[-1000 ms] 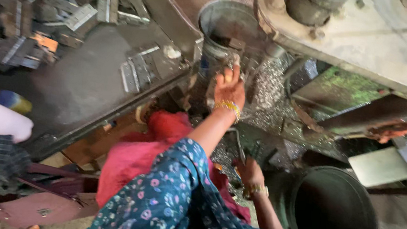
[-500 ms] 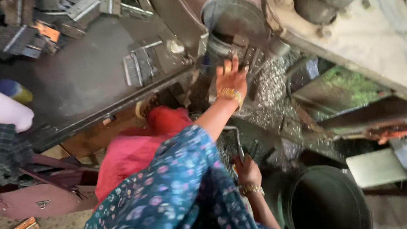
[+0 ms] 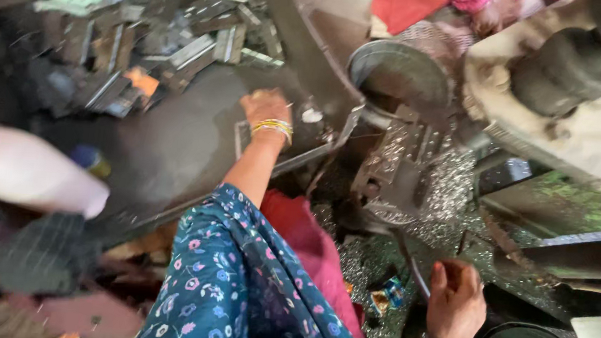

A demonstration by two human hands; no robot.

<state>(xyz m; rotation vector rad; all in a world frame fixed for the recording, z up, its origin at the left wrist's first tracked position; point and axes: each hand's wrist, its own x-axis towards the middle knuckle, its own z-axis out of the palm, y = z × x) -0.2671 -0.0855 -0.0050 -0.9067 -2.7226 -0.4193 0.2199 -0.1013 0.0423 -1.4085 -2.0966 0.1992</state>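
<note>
Head view: metal strips (image 3: 144, 46) beyond left hand (image 3: 266, 106)

dim workshop light overall, brighter toward upper right of frame. heavy motion blur across whole view, worst at left edge, where pale sleeve (image 3: 21, 170) smears. metal shavings (image 3: 443, 192) at centre right throw small glints. dark table top (image 3: 173, 136) dull, shadowed. lower left murky, out of focus.
</note>
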